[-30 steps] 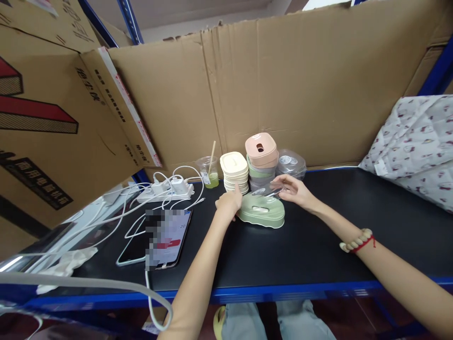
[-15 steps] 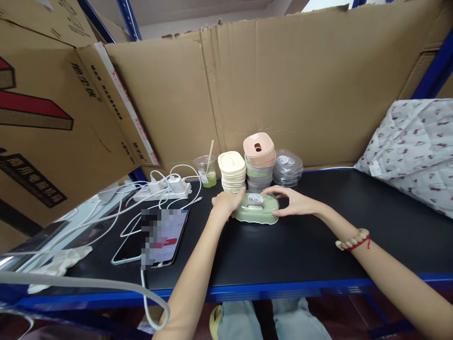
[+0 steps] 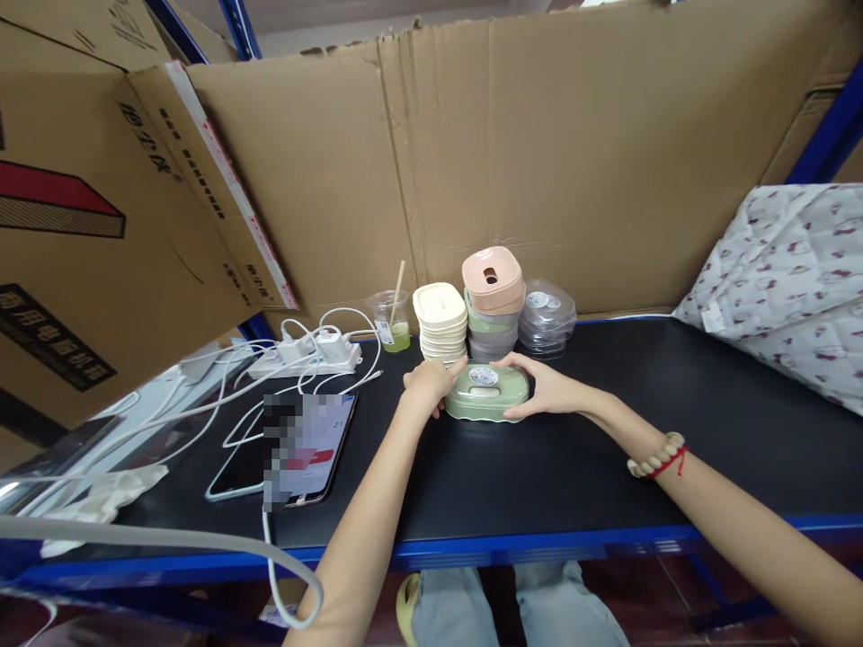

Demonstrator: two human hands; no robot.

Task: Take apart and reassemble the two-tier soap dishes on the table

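A light green plastic box [image 3: 486, 404] with a clear lid and a round label sits low on the black table top. Against its left end rests my left hand [image 3: 431, 385], the fingers bent and partly hidden. My right hand [image 3: 543, 386] curves round the right end, with thumb at the lower front and fingers at the lid's top edge. Right behind the box rises a stack of cream-coloured pieces [image 3: 440, 310]. Beside it stands a stack of grey, green and pink plastic boxes [image 3: 493, 286], the pink one uppermost with a square hole.
Clear plastic lids [image 3: 546, 314] are piled at the back. Left of the stacks are a cup of green drink [image 3: 396, 334] with a straw, a power strip [image 3: 316, 359] with white cables and two phones [image 3: 316, 454]. Cardboard [image 3: 593, 153] walls the back; a patterned cloth bag [image 3: 788, 279] lies right.
My right hand has closed in on the right end of the green box, thumb and fingers now against it. My left hand stays at the left end. The view has shifted slightly.
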